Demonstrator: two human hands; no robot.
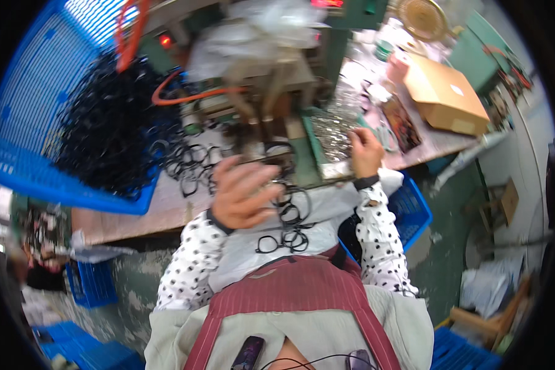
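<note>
My left hand [245, 191] is over the table's front edge, fingers spread and smeared a little by motion. I see nothing held in it. Beside and below it, several black eyeglass frames [293, 213] lie at the edge and on the white cloth [243, 253] over my lap. More black frames [191, 161] are spread on the table to its left. My right hand [367, 154] is at the right side of a green tray [314, 145] filled with small shiny metal parts [338, 137]. Its thumb and fingers are pinched together; whatever is between them is too small to make out.
A large blue basket [18, 148] heaped with black frames stands at the left. Ahead is a machine [265, 86] topped with clear plastic, with an orange hose [197, 94] beside it. A cardboard box [447, 95] sits at the right, and a blue crate [413, 213] is below the table.
</note>
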